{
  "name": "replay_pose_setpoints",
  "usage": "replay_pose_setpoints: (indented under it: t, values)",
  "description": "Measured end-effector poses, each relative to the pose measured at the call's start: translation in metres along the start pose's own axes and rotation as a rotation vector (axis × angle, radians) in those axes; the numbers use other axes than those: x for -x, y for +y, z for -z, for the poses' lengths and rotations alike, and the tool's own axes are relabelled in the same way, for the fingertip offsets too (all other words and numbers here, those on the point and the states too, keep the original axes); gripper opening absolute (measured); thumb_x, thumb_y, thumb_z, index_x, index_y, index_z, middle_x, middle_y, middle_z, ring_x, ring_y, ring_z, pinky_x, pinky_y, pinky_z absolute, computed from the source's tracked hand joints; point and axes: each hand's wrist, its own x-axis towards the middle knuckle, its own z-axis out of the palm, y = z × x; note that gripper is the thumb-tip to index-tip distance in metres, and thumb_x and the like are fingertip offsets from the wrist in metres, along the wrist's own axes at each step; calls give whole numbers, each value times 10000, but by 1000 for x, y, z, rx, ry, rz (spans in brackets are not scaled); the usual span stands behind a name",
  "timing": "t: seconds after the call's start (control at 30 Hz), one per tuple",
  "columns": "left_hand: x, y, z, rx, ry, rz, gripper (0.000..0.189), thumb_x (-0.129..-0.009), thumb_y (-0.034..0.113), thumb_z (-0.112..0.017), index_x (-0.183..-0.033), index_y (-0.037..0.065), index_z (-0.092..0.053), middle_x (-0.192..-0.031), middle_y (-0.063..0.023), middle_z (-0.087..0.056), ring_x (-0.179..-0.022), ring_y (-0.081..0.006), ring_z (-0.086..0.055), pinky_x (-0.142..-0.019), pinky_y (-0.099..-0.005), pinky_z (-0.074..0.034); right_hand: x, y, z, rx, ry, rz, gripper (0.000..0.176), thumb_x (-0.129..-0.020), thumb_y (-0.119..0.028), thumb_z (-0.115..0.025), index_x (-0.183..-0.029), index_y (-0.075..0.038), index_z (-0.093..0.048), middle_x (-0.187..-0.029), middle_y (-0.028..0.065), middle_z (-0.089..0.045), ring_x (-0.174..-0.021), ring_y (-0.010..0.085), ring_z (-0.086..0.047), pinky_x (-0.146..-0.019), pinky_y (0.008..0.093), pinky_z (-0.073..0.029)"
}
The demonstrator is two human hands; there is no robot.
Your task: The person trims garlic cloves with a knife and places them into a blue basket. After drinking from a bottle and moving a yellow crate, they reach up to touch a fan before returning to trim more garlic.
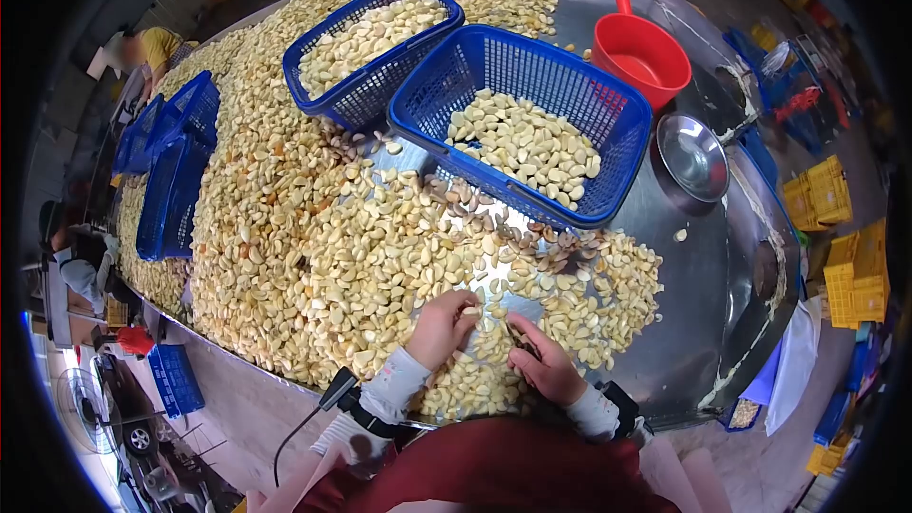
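Note:
A broad heap of pale, cream-coloured curved kernels (370, 256) covers much of the metal table. My left hand (440, 331) is low over the near part of the heap, its fingertips drawn together among the kernels; what they pinch is hidden. Just to its right, my right hand (549, 366) has its fingers curled with the thumb close to them, and a dark narrow shape shows between them that I cannot tell. A patch of bare metal (522, 307) shines between and beyond the two hands.
Ahead stand two blue baskets, a nearer one (617, 157) and a farther one (328, 33), both holding kernels. To the right are a red dipper (655, 47) and a steel bowl (693, 157). More blue baskets (171, 190) lie left. Other people work across the table.

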Motion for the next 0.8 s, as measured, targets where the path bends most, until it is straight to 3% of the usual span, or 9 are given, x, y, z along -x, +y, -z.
replay_pose_setpoints:
  t: [0.07, 0.1, 0.17, 0.27, 0.4, 0.5, 0.6, 0.77, 0.8]
  values:
    - [1, 9, 3, 897, -203, 489, 158, -898, 117, -604, -1008, 5, -628, -833, -43, -603, -691, -150, -597, -614, -282, -498, 0, 3, -4, 340, 51, 213, 525, -931, -114, -527, -1414, -18, -344, -960, 94, -635, -737, 116, -595, -687, 237, -477]
    - [1, 14, 3, 897, -207, 489, 158, -898, 117, -604, -1008, 5, -628, -833, -43, -603, -691, -150, -597, -614, -282, -498, -1, 5, -6, 338, 55, 211, 525, -931, -114, -527, -1414, -18, -344, -960, 94, -635, -737, 116, -595, -687, 237, -477]
    - [1, 20, 3, 1539, -149, 738, 201, -952, 127, -547, -1059, -34, -602, -888, -25, -614, -704, -76, -561, -606, -213, -480, -5, 8, -10, 488, 124, 470, 520, -898, -112, -572, -1381, -28, -399, -1128, 213, -625, -1002, 290, -643, -832, 345, -488]
    - [6, 15, -7, 1782, -124, 785, 226, -952, 107, -537, -1104, -54, -585, -886, -46, -619, -711, -91, -573, -611, -197, -475, -2, 0, -16, 585, 151, 394, 515, -886, -122, -583, -1366, -29, -420, -1125, 241, -612, -1039, 315, -627, -831, 342, -482]
    - [7, 18, -7, 1744, -108, 848, 219, -944, 112, -560, -1085, -47, -612, -800, -33, -596, -675, -90, -552, -610, -211, -479, -1, -7, -17, 644, 181, 396, 510, -873, -131, -599, -1345, -20, -441, -1102, 240, -615, -1025, 321, -625, -839, 341, -478]
    - [4, 4, -15, 1317, 63, 729, 190, -885, 110, -628, -1025, -18, -642, -799, -54, -603, -687, -138, -574, -613, -250, -480, 3, -9, -1, 492, 268, 266, 496, -879, -126, -589, -1339, -14, -442, -1078, 214, -634, -980, 287, -642, -820, 336, -483]
    - [-2, 9, -21, 208, 87, 71, 247, -700, 105, -719, -938, 48, -686, -788, -140, -593, -767, -297, -568, -651, -358, -476, 4, 4, 12, 356, 317, 128, 458, -896, -123, -566, -1326, -9, -457, -1097, 172, -644, -969, 211, -634, -843, 310, -474]
    - [-13, 28, -32, -95, 28, -34, 206, -712, 107, -734, -885, 28, -655, -790, -120, -593, -778, -245, -577, -663, -324, -480, 3, 10, 12, 453, 305, 310, 471, -897, -131, -569, -1337, -16, -449, -1071, 171, -650, -957, 227, -641, -833, 321, -480]
    - [-12, 27, -29, 348, -115, 195, 166, -757, 102, -713, -889, 24, -649, -808, -99, -601, -765, -201, -578, -657, -294, -476, 3, 10, 12, 453, 298, 336, 488, -894, -138, -575, -1348, -20, -439, -1040, 174, -654, -929, 251, -653, -809, 335, -489]
